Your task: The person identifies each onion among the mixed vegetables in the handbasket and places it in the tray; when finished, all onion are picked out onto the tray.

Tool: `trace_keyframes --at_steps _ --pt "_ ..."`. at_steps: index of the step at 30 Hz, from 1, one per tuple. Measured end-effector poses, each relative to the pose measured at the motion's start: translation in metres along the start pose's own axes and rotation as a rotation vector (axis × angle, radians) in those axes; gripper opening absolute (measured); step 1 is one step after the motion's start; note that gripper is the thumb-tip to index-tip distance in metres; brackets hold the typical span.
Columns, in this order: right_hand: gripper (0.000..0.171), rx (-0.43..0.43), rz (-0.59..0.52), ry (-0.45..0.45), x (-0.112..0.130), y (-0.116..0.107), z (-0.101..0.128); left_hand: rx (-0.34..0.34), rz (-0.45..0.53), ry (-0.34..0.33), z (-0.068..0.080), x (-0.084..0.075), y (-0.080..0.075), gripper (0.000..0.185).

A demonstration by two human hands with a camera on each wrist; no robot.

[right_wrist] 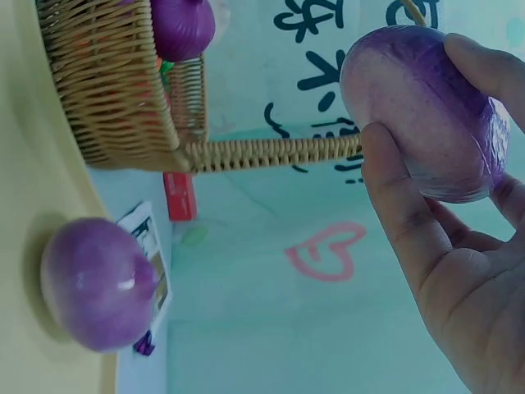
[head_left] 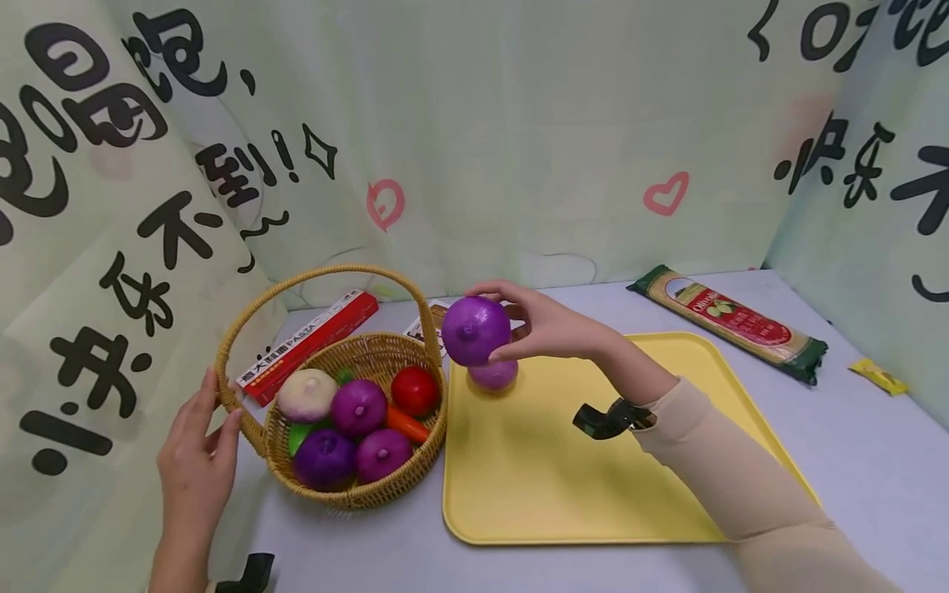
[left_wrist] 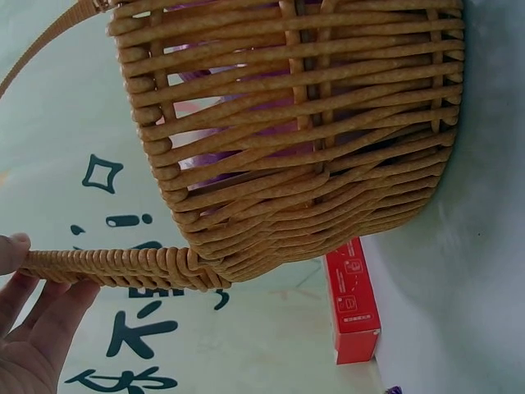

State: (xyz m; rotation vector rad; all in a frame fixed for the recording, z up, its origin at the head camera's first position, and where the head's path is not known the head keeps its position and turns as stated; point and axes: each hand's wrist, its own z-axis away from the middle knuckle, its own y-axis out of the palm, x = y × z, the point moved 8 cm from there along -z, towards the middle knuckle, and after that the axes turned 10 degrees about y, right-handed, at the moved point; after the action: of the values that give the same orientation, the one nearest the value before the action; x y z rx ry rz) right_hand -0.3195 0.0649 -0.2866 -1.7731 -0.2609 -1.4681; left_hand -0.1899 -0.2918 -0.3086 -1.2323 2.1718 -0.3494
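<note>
My right hand [head_left: 522, 325] grips a purple onion [head_left: 476, 330] in the air above the far left corner of the yellow tray [head_left: 563, 486]. The right wrist view shows the fingers [right_wrist: 410, 222] curled round that onion [right_wrist: 418, 115]. Just below it a second purple onion [head_left: 494, 375] lies on the tray [right_wrist: 20, 246]. My left hand [head_left: 198, 449] holds the left rim of the wicker basket [head_left: 371, 350], fingers [left_wrist: 33, 328] against its handle base [left_wrist: 123, 269]. Inside the basket lie several purple onions [head_left: 359, 407], a pale onion [head_left: 306, 394], a tomato [head_left: 414, 390] and a carrot [head_left: 406, 423].
A red box [head_left: 311, 342] lies behind the basket. A spaghetti packet [head_left: 730, 321] lies at the back right beyond the tray, with a small yellow packet [head_left: 878, 376] near the right wall. Printed fabric walls close in the grey table [head_left: 853, 445] on three sides.
</note>
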Motion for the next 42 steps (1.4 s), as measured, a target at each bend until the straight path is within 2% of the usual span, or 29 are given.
trace_keyframes --at_steps 9,15,22,28,35,42 --pt "0.074 -0.06 -0.008 0.03 -0.026 -0.02 0.022 -0.025 0.026 0.061 0.0 -0.002 -0.002 0.076" --pt "0.075 -0.084 -0.042 0.08 -0.048 -0.027 0.039 -0.016 0.02 0.051 0.0 -0.002 -0.001 0.075" --pt "0.074 -0.134 -0.043 0.128 -0.075 -0.037 0.056 0.006 -0.002 -0.003 0.0 0.0 -0.001 0.074" --pt "0.073 -0.187 -0.028 0.185 -0.095 -0.052 0.067 0.036 0.013 -0.076 -0.003 0.004 0.0 0.065" --pt "0.073 -0.22 -0.024 0.205 -0.108 -0.064 0.077 0.093 0.027 -0.163 -0.009 0.011 0.003 0.051" --pt "0.073 -0.241 -0.019 0.206 -0.119 -0.073 0.082 0.155 -0.003 -0.235 -0.008 0.015 0.004 0.048"
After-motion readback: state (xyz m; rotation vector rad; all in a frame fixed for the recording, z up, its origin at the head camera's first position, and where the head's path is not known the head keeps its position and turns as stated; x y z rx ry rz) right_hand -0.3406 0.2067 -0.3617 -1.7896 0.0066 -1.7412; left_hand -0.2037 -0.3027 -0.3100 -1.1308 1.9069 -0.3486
